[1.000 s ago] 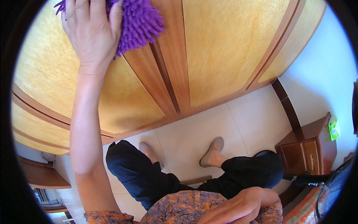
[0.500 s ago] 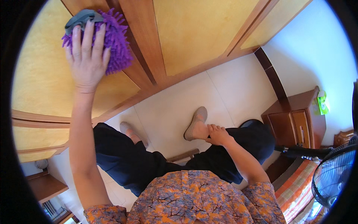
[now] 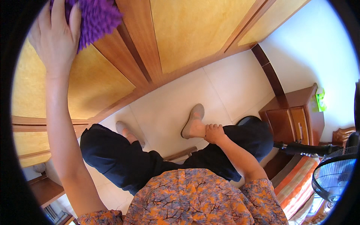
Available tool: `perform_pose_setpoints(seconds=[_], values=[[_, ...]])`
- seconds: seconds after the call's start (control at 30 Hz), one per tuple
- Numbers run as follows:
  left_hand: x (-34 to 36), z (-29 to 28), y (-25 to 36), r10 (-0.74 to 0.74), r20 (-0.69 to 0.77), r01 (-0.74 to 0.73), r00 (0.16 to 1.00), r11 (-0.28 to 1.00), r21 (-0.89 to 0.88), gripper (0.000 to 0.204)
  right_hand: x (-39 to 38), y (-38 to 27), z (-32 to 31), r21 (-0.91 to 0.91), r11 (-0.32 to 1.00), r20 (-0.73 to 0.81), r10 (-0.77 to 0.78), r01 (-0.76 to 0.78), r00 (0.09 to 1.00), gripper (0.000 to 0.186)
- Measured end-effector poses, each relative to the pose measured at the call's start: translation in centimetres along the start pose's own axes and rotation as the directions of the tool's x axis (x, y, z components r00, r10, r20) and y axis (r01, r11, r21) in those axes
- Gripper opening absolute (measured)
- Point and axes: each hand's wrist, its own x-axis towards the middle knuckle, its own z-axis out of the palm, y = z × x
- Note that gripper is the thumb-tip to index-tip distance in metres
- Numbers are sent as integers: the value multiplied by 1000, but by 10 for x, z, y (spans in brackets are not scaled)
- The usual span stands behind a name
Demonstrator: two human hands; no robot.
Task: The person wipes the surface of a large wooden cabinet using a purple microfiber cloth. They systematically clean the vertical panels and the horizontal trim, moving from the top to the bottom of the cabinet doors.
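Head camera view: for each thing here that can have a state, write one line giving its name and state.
Left hand: fingers apart, tips out of view.
Purple duster: under that hand, partly outside the picture.
Right hand: fingers bent, no held object visible.
Wardrobe doors: look shut.
Shoes: worn, on the floor.
Bedside cabinet: front looks shut.
Fan: cannot tell if running.
Green packet: open or sealed, cannot tell.

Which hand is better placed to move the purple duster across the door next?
Probably the left hand: it holds the purple duster over the yellow door. The right hand is down by the trouser leg, apart from the duster.
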Motion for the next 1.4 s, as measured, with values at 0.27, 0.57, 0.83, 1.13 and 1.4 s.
perform_pose_setpoints(seconds=[0.27, 0.57, 0.83, 1.13, 1.4], values=[[-54, -24, -48, 22, 274, 25, 962, 985, -170, 73, 18, -2, 41, -31, 948, -503, -288, 316, 815, 35], [94, -26, -32, -277, 116, 287, 954, 954, -83, 66, 18, -2, 17, 23, 999, 80, -45, 43, 996, 72], [25, -29, 3, 99, 137, -74, 986, 981, -181, 55, 2, -19, 1, -20, 974, -91, -228, 227, 969, 53], [-22, -80, -142, -286, 257, 307, 923, 951, -43, 69, 4, -22, -24, 7, 987, 177, -159, 160, 971, 40], [76, -72, -150, -363, 143, 377, 921, 922, -84, 69, 14, -30, -28, 6, 983, 133, -183, 183, 974, 40]])
